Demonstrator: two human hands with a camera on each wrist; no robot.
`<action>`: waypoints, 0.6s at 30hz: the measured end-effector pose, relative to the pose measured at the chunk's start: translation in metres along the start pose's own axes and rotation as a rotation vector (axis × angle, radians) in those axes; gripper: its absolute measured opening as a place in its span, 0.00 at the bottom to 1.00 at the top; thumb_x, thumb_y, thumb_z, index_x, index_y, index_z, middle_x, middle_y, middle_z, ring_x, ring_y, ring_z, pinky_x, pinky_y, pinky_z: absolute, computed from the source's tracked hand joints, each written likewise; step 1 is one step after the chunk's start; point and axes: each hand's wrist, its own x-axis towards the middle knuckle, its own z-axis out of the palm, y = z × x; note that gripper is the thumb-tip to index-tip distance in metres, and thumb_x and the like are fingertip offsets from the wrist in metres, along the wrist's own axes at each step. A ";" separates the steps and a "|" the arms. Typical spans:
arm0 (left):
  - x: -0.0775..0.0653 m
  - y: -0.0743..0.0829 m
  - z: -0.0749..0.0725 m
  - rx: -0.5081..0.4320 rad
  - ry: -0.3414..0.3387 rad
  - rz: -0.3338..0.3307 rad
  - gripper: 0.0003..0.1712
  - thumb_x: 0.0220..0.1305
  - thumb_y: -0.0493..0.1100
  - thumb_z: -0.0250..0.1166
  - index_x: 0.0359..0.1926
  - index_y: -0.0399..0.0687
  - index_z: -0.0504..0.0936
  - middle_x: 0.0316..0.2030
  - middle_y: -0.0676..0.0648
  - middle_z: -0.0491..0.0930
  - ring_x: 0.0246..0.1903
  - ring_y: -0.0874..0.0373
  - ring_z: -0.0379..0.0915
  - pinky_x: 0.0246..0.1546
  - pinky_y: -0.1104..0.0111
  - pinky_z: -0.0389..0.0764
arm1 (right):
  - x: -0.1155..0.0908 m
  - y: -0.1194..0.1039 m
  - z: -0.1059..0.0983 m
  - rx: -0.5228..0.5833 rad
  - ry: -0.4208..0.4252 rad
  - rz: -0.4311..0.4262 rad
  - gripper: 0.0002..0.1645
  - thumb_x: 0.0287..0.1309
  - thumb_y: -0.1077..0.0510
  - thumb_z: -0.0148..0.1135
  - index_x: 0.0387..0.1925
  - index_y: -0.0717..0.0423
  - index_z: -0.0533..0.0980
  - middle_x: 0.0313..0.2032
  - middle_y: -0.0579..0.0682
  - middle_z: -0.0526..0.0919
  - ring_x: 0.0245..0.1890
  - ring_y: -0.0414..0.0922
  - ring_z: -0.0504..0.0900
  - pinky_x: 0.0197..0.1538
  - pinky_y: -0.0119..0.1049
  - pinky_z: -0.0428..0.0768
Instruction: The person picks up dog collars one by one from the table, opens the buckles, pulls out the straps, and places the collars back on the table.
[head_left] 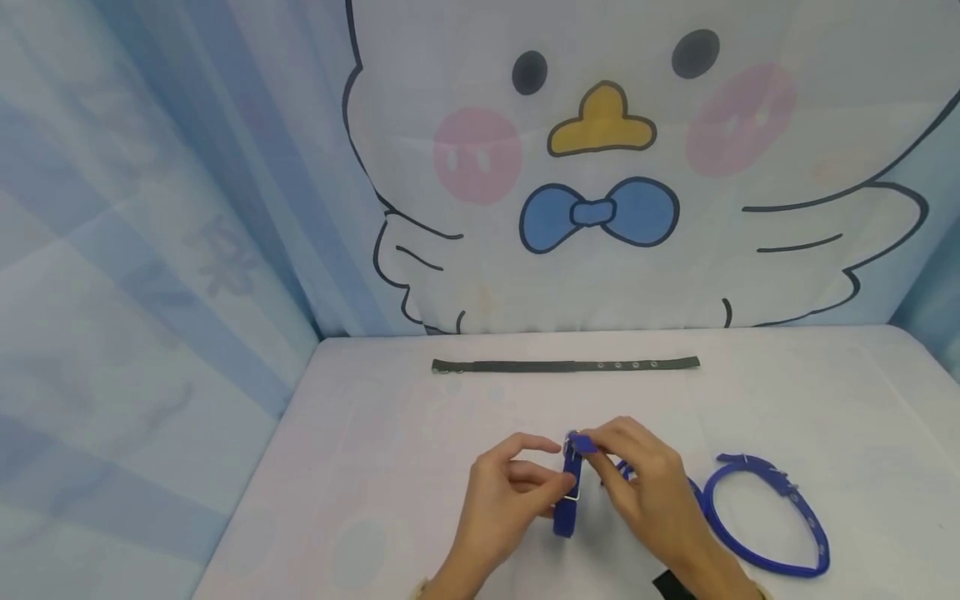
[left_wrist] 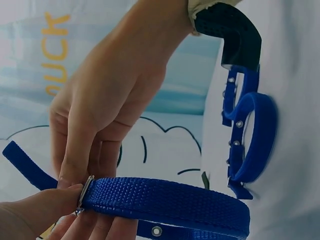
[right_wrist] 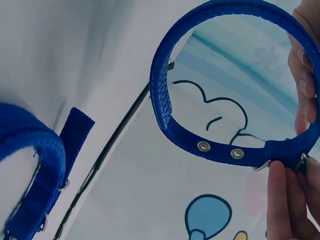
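Observation:
A blue webbing collar (head_left: pixel 566 518) with metal eyelets and a metal buckle (left_wrist: pixel 86 191) is held between both hands above the table. It is bent into a closed loop, plain to see in the right wrist view. My left hand (head_left: pixel 501 498) grips the collar near its lower metal ring, the thumb on the strap. With thumb and fingers my right hand (head_left: pixel 647 473) pinches the strap near the buckle at the upper end. The free strap tip (left_wrist: pixel 27 165) sticks out past the right hand's fingers in the left wrist view.
On the table to the right lies another looped blue collar (head_left: pixel 821 540); more blue strap (head_left: pixel 627 469) shows partly behind the right hand. A dark green collar (head_left: pixel 525 367) lies straight along the back. Behind the table hangs a printed cloth (head_left: pixel 465 267).

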 end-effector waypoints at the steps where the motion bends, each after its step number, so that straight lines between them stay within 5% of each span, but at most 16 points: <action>1: 0.000 0.000 0.000 -0.005 -0.004 -0.003 0.15 0.57 0.39 0.74 0.46 0.46 0.83 0.29 0.45 0.88 0.28 0.57 0.86 0.28 0.68 0.87 | 0.000 0.000 0.000 0.016 -0.003 0.011 0.19 0.47 0.77 0.70 0.38 0.55 0.84 0.34 0.38 0.81 0.33 0.34 0.79 0.38 0.16 0.78; 7: -0.001 0.000 -0.001 -0.007 -0.024 0.002 0.14 0.59 0.39 0.73 0.47 0.46 0.86 0.31 0.43 0.88 0.29 0.55 0.86 0.28 0.67 0.87 | 0.001 0.001 0.002 0.100 -0.032 0.105 0.15 0.55 0.72 0.68 0.37 0.49 0.84 0.33 0.36 0.81 0.34 0.34 0.81 0.39 0.19 0.80; 18: -0.001 -0.002 0.001 0.023 -0.042 0.031 0.14 0.60 0.38 0.72 0.48 0.46 0.87 0.32 0.43 0.88 0.29 0.56 0.86 0.28 0.70 0.87 | 0.002 0.000 0.001 0.156 0.000 0.118 0.15 0.57 0.71 0.67 0.34 0.47 0.84 0.31 0.38 0.81 0.32 0.35 0.80 0.36 0.20 0.79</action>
